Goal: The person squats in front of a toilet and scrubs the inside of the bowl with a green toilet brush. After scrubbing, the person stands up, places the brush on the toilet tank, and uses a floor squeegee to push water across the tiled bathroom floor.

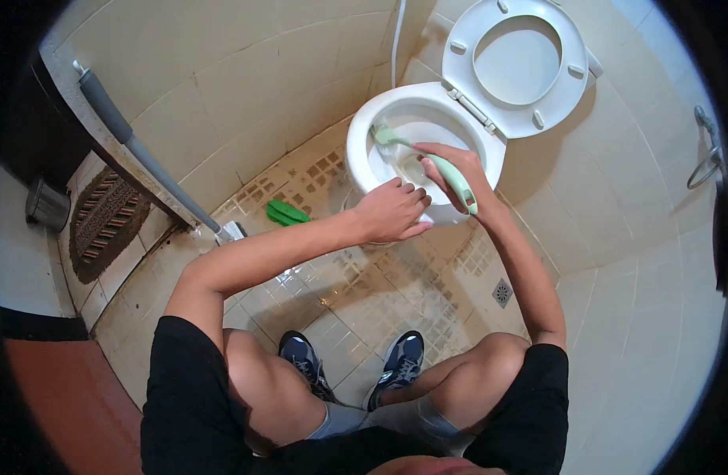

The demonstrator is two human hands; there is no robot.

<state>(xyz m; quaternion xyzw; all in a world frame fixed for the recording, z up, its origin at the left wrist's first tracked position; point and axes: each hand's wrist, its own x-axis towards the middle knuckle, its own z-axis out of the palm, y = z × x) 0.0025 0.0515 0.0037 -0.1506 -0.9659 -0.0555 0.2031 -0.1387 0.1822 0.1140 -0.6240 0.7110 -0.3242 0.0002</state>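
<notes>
My right hand [459, 169] grips a light green toilet brush [453, 178] by its handle. The brush head, with pale bristles, lies against the left inner wall of a white toilet bowl [359, 127]. At the bowl's front, my left hand [390, 211] rests on the rim, fingers curled over it and thumb on the near side. Part of the front rim is hidden beneath that hand. Behind the bowl the white toilet seat [459, 77] and its lid stand raised on their hinges. A little water shows at the bottom of the bowl.
A bright green object [286, 212] lies on the wet tiled floor, left of the toilet. A grey-handled pole tool [168, 178] leans at the doorway ledge. Beyond are a striped mat [109, 222] and a dark bin [47, 205]. A floor drain [502, 293] sits at right.
</notes>
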